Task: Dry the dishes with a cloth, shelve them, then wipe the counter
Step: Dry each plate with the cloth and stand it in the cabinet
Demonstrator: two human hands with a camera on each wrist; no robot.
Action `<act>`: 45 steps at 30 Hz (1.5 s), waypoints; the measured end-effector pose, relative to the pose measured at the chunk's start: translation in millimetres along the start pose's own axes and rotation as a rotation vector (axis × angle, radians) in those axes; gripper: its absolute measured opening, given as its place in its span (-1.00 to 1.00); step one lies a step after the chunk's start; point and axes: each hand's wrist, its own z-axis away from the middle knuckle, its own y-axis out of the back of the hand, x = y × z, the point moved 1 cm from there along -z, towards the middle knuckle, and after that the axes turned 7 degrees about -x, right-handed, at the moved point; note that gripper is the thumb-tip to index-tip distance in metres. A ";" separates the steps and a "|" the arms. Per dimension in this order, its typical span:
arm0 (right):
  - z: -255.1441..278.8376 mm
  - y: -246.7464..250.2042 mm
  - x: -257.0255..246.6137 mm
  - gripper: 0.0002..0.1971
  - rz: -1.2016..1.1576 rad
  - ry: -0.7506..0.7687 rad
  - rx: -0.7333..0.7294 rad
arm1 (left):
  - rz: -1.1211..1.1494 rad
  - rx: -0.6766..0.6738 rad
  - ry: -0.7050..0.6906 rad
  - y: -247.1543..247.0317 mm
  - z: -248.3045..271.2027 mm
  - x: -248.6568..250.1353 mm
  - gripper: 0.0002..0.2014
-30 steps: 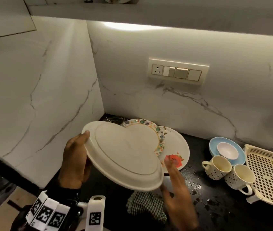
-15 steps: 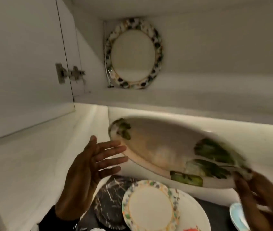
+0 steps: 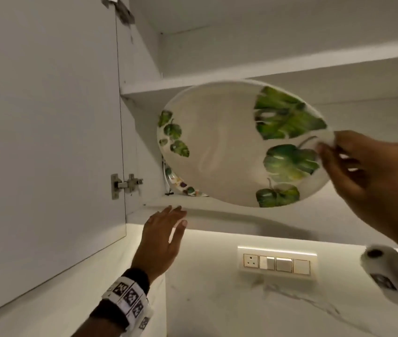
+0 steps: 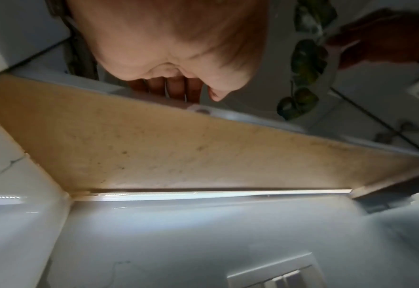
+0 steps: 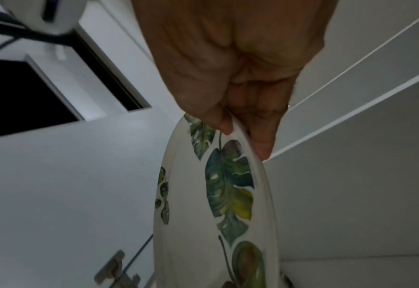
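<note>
Head and wrist views upward, cabinet-close.

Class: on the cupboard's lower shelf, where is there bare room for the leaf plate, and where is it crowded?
Bare: the lower shelf to the right of the rimmed plate, toward its front edge. Crowded: the left corner, where that plate leans by the side wall. The right hand holds the leaf plate.

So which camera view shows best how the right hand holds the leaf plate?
The right wrist view: the right hand pinches the rim of the leaf plate, thumb on the painted face. The head view shows this grip blurred. The left wrist view shows only a dark hand and a strip of leaves.
</note>
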 end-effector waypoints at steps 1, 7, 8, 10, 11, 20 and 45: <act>-15.2 -5.2 -0.9 -0.77 0.049 0.024 -0.036 | -0.050 -0.019 -0.010 -3.3 -4.2 -5.5 -0.51; -100.0 -75.8 40.4 -0.73 0.125 -0.044 -0.224 | -0.051 0.130 -0.031 -7.7 -15.5 -8.5 -0.59; -113.5 -86.3 44.9 -0.73 0.121 -0.069 -0.247 | -0.046 0.158 -0.033 -9.5 -16.3 -7.5 -0.59; -138.4 -108.4 55.2 -0.73 0.091 -0.108 -0.293 | -0.022 0.196 -0.029 -13.8 -16.5 -8.1 -0.60; -149.7 -118.7 60.3 -0.73 0.081 -0.123 -0.319 | -0.016 0.203 -0.030 -15.2 -17.2 -8.5 -0.61; -213.2 -205.5 92.2 -0.66 0.145 -0.202 -0.483 | 0.001 0.382 -0.083 -30.9 -17.2 -14.6 -0.67; -241.9 -288.2 104.1 -0.44 0.202 -0.273 -0.499 | -0.027 0.507 -0.206 -43.0 -24.1 -32.3 -0.71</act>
